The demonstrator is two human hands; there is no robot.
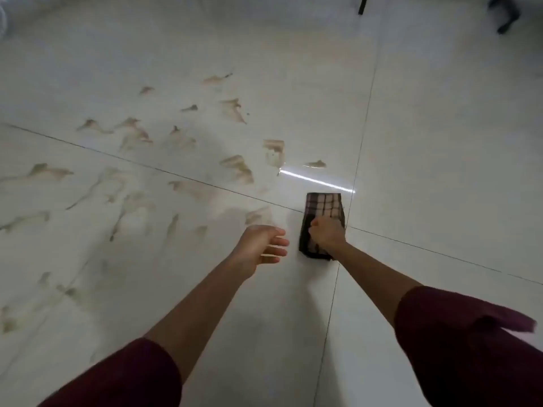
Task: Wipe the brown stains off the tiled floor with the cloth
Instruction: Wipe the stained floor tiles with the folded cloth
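The left hand [261, 248] hangs loosely spread, just left of the cloth [323, 212], holding nothing. The right hand [327, 233] clamps the folded cloth's near end at the grout crossing. Beyond and left of the cloth, brown stains [238, 168] spread; a dry pass may only smear them.

Folded dark checked cloth [322, 212] flat on white tiled floor [440, 142], brown stains [238, 168] scattered leftward.
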